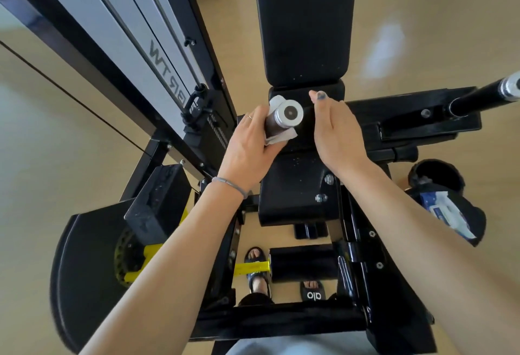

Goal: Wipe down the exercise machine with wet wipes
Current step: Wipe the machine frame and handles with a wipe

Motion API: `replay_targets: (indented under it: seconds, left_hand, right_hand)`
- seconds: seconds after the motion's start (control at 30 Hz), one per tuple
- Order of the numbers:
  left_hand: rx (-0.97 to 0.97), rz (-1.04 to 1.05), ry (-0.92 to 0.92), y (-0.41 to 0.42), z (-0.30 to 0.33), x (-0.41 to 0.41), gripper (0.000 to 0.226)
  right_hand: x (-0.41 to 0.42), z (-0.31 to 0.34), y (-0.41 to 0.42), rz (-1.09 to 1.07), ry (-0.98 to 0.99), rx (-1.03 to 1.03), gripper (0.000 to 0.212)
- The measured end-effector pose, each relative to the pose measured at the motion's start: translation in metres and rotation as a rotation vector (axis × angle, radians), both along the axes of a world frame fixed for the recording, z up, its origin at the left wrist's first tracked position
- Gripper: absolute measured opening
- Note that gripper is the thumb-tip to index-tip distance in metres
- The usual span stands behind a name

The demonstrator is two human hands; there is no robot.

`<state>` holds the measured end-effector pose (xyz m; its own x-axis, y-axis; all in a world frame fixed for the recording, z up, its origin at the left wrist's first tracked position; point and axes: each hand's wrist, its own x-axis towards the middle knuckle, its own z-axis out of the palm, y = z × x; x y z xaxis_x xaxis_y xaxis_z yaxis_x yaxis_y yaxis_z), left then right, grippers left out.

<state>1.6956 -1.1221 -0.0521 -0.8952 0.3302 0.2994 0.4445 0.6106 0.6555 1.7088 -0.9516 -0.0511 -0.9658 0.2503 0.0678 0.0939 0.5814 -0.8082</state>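
Head view: I see the handle (284,118) pointing up at me, long axis toward the camera.
Left hand (247,143): fingers curled round the handle, wipe (277,138) pressed between — nearer.
Right hand (334,132): just beside, fingers straight together, holding nothing.
Wipes pack (447,211): far right, on a black pad — wipes showing.

On the grey panel of the weight stack cover (157,53), near its lower end, large dark letters run along its length, upside down from here; "BR TW" can be read. The black slide sandal (313,292) on the floor carries "alo" in white. The text on the wipes packet (447,211) is too small to read.
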Motion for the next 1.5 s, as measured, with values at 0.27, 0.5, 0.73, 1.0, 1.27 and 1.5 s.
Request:
replay_targets:
  seconds: [0.27, 0.5, 0.73, 1.0, 1.27, 1.5]
  left_hand:
    - [-0.038, -0.048, 0.229, 0.001, 0.011, 0.0, 0.041]
    - [-0.237, 0.014, 0.108, -0.013, -0.02, -0.012, 0.043]
    - [-0.162, 0.094, 0.125, -0.055, -0.012, -0.017, 0.02]
    - [-0.381, 0.003, 0.019, -0.019, 0.0, -0.056, 0.025]
    - [-0.223, 0.097, 0.095, -0.039, -0.031, -0.004, 0.011]
    - [-0.238, 0.305, 0.065, 0.001, -0.044, 0.034, 0.024]
  right_hand:
    - [-0.003, -0.009, 0.001, -0.016, 0.052, 0.044, 0.057]
    - [-0.002, -0.008, 0.002, 0.005, 0.089, 0.141, 0.051]
    - [-0.003, -0.008, 0.0, -0.01, 0.122, 0.198, 0.052]
    - [-0.006, -0.01, 0.0, -0.041, 0.149, 0.224, 0.051]
    - [-0.005, -0.012, -0.001, -0.055, 0.129, 0.261, 0.05]
    - [-0.006, -0.012, 0.003, -0.033, 0.092, 0.152, 0.049]
